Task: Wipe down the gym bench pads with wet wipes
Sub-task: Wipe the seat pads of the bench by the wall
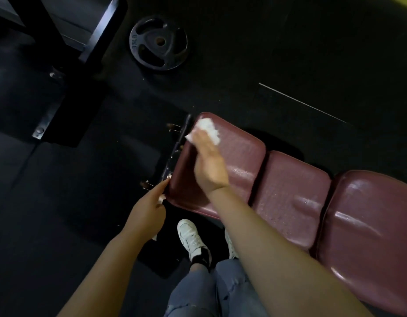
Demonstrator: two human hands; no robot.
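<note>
Now wet wipe (208,129) lies under right hand (209,161) fingers.

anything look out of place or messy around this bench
A weight plate lies flat on the dark floor beyond the bench, loose rather than racked. The maroon bench pads carry wet streaks and droplets, which fits the wet wipe that the right hand presses on the end pad. Nothing looks damaged.
</note>
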